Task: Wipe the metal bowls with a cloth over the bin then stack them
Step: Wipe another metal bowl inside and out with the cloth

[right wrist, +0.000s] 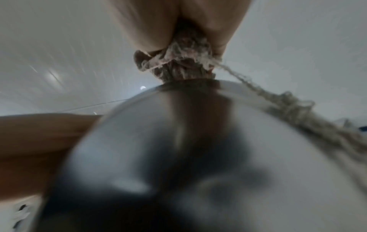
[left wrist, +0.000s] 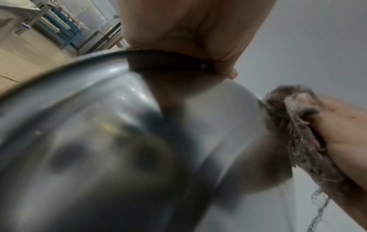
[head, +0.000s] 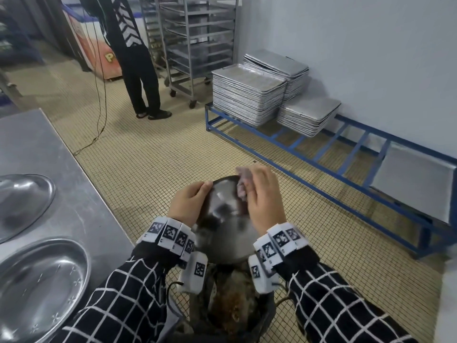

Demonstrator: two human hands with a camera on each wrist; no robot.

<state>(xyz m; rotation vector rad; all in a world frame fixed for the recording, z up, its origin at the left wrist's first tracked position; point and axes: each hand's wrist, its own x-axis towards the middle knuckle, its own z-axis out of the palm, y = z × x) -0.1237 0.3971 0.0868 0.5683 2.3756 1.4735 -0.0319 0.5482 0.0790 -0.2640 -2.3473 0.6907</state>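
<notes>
Both of your hands are busy on one metal bowl [head: 223, 219], which you hold tilted above the bin [head: 237, 315]. Your left hand [head: 189, 205] grips the bowl's rim, fingers curled over its edge. Your right hand [head: 263, 199] clutches a frayed cloth [head: 241, 188] and presses it against the bowl's far rim; a loose thread trails from the cloth in the wrist views. Two more metal bowls [head: 42, 290] sit on the steel tabletop [head: 37, 144] to your left. Baking trays [head: 247, 95] are stacked on a blue rack [head: 321, 154] by the wall.
</notes>
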